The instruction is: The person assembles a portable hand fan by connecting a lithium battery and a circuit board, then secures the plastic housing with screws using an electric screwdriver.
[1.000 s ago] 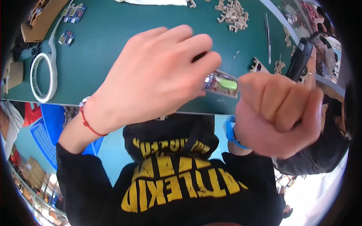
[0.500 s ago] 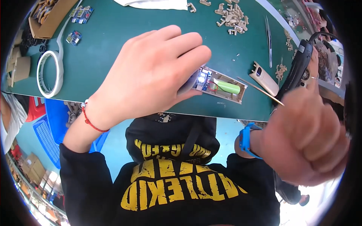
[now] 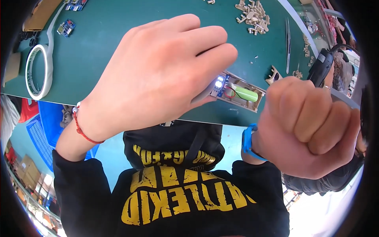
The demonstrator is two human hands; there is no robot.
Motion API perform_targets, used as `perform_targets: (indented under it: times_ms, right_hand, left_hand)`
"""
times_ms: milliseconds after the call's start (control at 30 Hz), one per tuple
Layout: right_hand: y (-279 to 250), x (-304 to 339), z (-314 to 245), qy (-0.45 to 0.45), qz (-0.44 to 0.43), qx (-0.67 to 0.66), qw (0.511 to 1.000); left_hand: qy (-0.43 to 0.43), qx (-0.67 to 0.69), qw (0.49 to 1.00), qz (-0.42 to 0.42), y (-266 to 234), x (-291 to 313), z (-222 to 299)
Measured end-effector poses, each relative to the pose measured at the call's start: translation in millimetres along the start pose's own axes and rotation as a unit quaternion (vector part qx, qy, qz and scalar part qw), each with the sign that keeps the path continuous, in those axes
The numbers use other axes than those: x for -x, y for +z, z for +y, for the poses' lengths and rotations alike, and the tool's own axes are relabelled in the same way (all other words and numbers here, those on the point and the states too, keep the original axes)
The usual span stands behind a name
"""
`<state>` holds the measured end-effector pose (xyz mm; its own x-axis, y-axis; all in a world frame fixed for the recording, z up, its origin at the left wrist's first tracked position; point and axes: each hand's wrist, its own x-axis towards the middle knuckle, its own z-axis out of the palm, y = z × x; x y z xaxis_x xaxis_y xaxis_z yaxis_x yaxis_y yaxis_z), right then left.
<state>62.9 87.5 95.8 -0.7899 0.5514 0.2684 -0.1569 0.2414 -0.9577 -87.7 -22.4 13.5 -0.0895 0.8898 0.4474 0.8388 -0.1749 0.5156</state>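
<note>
My left hand (image 3: 166, 67), a red cord at its wrist, is closed around one end of a narrow beige casing (image 3: 258, 103). In the casing's open side lie a green cylindrical battery (image 3: 245, 94), thin red and black wires, and a small blue circuit board (image 3: 218, 89) with a bright white light on it. The casing's other end is under my fingers. My right hand (image 3: 312, 126), with a blue wristband, is closed in a fist just right of the casing; whatever it holds is hidden. A beige cover (image 3: 273, 75) lies behind it, partly hidden by it.
Long tweezers (image 3: 288, 45) lie at the right, beside a pile of small beige parts (image 3: 254, 17). A black corded tool (image 3: 321, 65) is at the far right. A white tape roll (image 3: 29, 75) and a blue circuit board (image 3: 66, 28) are at the left. Blue bins (image 3: 55, 122) stand below the table edge.
My right hand has moved left and up, closer to the casing, and now covers most of the beige cover. The thin pointed stick it held is out of sight. The whole view has shifted slightly.
</note>
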Motion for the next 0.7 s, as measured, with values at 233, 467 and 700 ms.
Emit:
perform_targets:
  times_ms: [233,467,700]
  right_hand:
    - [-0.3,0.4,22.5,-0.040,-0.020,-0.105,0.993]
    - [-5.8,-13.0,21.6,0.024,-0.155,-0.131,0.979]
    - [-8.6,-4.5,20.3,0.021,-0.134,-0.174,0.975]
  left_hand:
    - [0.008,0.005,1.000,0.018,1.9,-1.3,0.8]
    - [0.014,-0.071,0.997,-0.031,-8.7,-7.9,9.4]
    - [0.009,-0.075,0.996,-0.047,-11.2,-7.6,13.8]
